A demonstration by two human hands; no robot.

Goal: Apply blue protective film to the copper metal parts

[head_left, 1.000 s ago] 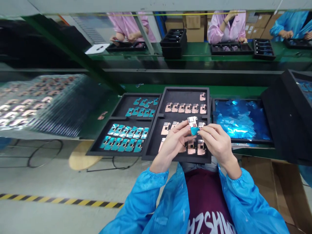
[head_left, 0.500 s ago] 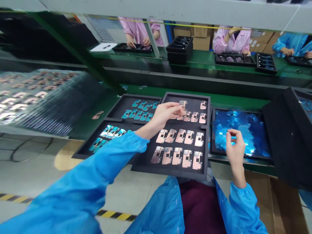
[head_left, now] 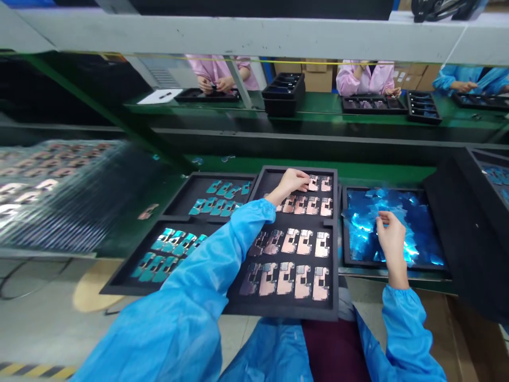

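Observation:
My left hand (head_left: 293, 183) reaches over the far black foam tray (head_left: 274, 178), its fingers closed at the edge of a copper-coloured phone circuit board (head_left: 314, 183) in the top row. Beside that board lies another, with a row of similar boards below them. Nearer me, a second black tray (head_left: 278, 309) carries two rows of copper-coloured boards (head_left: 303, 281). Over a tray of loose blue film pieces (head_left: 366, 236), my right hand (head_left: 392, 236) hovers with thumb and fingers pinched together. Whatever is between those fingertips, if anything, I cannot make out.
Two left-hand trays hold teal-covered boards (head_left: 167, 241). Farther left stands a tall stack of clear trays (head_left: 59, 212) with boards. A single board (head_left: 148, 211) lies on the green bench. Black trays (head_left: 467, 212) rise at right. Co-workers' hands (head_left: 217, 85) work across the bench.
My left hand has moved the copper-coloured circuit board into the far tray's top row, beside the right-hand one. The right hand stays over the blue film. The view has tilted up slightly.

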